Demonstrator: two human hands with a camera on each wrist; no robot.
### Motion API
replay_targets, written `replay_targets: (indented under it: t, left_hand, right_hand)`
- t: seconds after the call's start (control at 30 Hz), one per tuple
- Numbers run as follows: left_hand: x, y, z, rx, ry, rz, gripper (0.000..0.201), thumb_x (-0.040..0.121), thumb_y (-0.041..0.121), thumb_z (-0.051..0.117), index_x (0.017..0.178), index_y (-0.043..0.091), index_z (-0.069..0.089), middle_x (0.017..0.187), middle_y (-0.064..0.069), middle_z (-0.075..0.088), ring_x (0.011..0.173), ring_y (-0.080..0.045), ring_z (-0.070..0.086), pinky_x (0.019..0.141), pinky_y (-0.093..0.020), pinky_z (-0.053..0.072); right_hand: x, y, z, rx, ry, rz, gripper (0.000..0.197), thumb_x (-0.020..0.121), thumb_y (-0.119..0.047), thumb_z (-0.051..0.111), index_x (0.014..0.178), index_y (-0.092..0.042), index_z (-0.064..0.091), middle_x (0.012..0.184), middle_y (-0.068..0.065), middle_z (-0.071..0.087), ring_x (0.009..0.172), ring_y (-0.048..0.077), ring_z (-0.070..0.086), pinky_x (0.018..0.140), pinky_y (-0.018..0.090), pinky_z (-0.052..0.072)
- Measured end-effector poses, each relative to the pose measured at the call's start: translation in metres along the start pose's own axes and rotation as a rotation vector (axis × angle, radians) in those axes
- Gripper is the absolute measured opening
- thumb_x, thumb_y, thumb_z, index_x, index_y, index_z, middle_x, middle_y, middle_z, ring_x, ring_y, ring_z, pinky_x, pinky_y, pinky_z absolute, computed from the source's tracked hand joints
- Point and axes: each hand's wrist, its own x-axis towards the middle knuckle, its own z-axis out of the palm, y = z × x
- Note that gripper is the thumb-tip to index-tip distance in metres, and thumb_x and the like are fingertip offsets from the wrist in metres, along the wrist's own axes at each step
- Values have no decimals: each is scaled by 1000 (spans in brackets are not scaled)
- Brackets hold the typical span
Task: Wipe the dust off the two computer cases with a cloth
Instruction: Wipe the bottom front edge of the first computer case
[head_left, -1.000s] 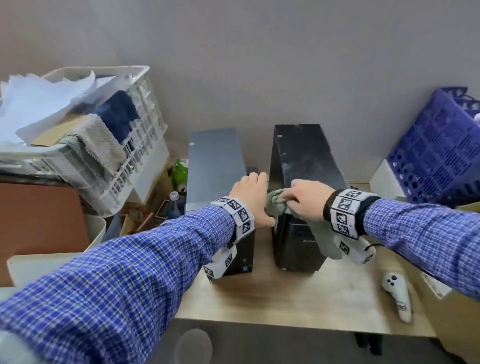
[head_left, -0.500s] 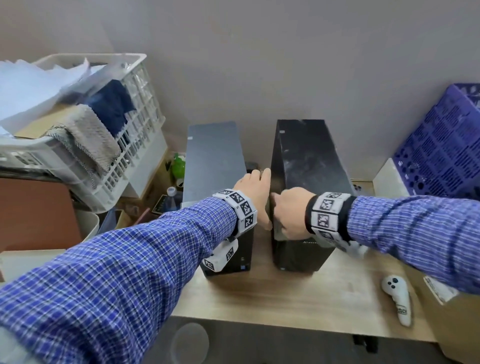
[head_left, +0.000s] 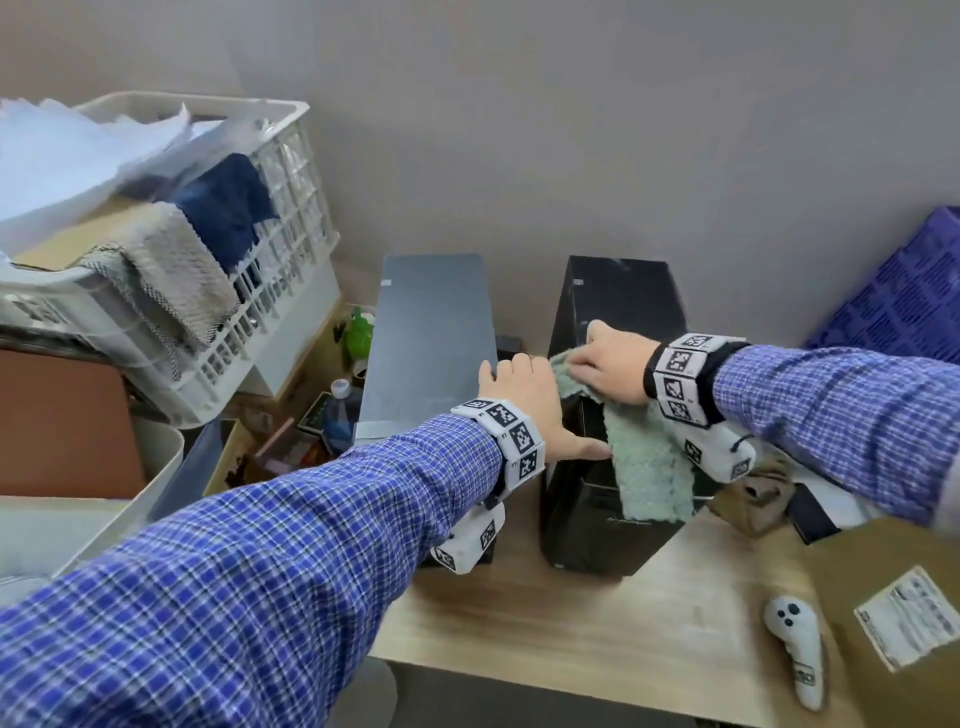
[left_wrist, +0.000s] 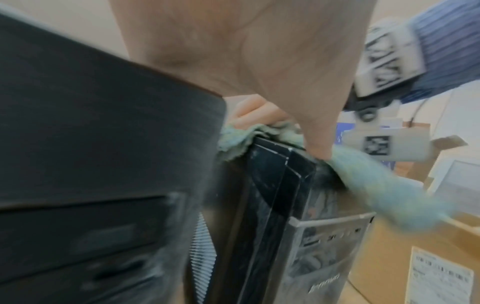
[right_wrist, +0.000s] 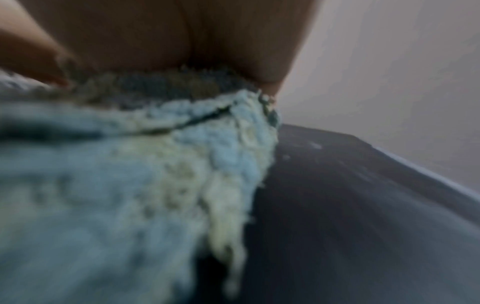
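On the tabletop (head_left: 597, 618) the right hand (head_left: 610, 366) presses the cloth (head_left: 649, 467) on the still-streaked black case (head_left: 618, 296), its grip unclear, left hand (head_left: 524, 395) flat on the grey case (head_left: 431, 332), wiping seemingly unfinished

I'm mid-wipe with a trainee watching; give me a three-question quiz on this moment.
1. True or false: the cloth lies on the right case.
2. Which hand presses the cloth? A) left hand B) right hand
3. Fill in: the left hand rests on the ____ case, thumb reaching toward the cloth.

Key: 1 true; 2 B; 3 left.
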Motion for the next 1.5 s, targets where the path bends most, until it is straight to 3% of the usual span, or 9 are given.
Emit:
replay_targets:
  t: [0.2, 0.4, 0.5, 0.67, 0.77, 0.83, 0.93, 1.23, 1.5]
  left_hand:
    - [15, 17, -12, -28, -12, -84, 126, 41, 93, 67, 132, 11, 40, 125, -7, 49, 117, -27, 50, 99, -44, 44]
    - [17, 22, -24, 28, -58, -44, 120, 44, 89, 70, 131, 12, 39, 124, -7, 48, 116, -27, 50, 95, -45, 45]
    - [15, 27, -29, 40, -76, -10, 116, 40, 86, 74, 126, 15, 41, 118, -5, 48, 109, -25, 52, 90, -44, 50]
    - [13, 32, -35, 80, -125, 49, 112, 44, 84, 77, 123, 14, 41, 114, -4, 48, 106, -24, 53, 85, -44, 53]
    - [14, 33, -39, 91, -145, 28, 115, 40, 85, 77, 123, 13, 41, 114, -5, 48, 106, -24, 54, 84, -43, 53]
    - [15, 34, -40, 101, -144, 27, 117, 39, 85, 78, 123, 13, 40, 115, -6, 48, 106, -24, 53, 83, -42, 51]
    - [16, 34, -39, 100, -142, 31, 117, 39, 85, 78, 123, 13, 40, 117, -6, 48, 109, -24, 52, 86, -42, 50]
    - [29, 33, -41, 127, -222, 18, 124, 29, 90, 74, 122, 13, 41, 118, -6, 47, 111, -25, 51, 91, -46, 51]
    - [48, 45, -46, 211, -319, -10, 131, 24, 88, 77, 122, 10, 41, 109, -7, 46, 107, -26, 52, 94, -48, 50]
  right_hand:
    - [49, 29, -1, 92, -22, 170, 33, 100, -35, 40, 115, -16, 62, 93, 4, 38, 102, 34, 56, 85, 34, 44]
    - [-37, -6, 10, 257, -93, -55, 23, 99, -29, 40, 107, -19, 59, 107, 6, 41, 86, 24, 53, 85, 39, 46]
    - [-83, -13, 24, 357, -17, -104, 23, 97, -26, 40, 118, -33, 47, 101, -2, 35, 80, 19, 49, 77, 35, 46]
    - [-126, 17, 55, 248, 54, 196, 41, 99, -24, 37, 140, -27, 39, 100, -3, 30, 75, 18, 46, 76, 35, 47]
    - [-134, 35, 61, 232, 130, 413, 41, 98, -18, 39, 138, -22, 47, 97, -1, 30, 73, 23, 52, 73, 33, 48]
    - [-138, 19, 58, 141, 205, 239, 40, 94, -19, 39, 130, -20, 56, 100, -1, 32, 74, 21, 56, 68, 31, 50]
    - [-145, 0, 53, 248, 36, 117, 45, 99, -29, 35, 144, -35, 33, 108, -6, 36, 84, 18, 54, 76, 34, 49]
    - [-90, 90, 66, 315, 22, 312, 48, 101, -19, 35, 140, -46, 41, 108, -6, 40, 88, 21, 56, 86, 36, 46]
    - [3, 151, 58, 403, 87, 383, 45, 100, -5, 38, 142, -18, 45, 114, 18, 40, 113, 36, 50, 89, 21, 31]
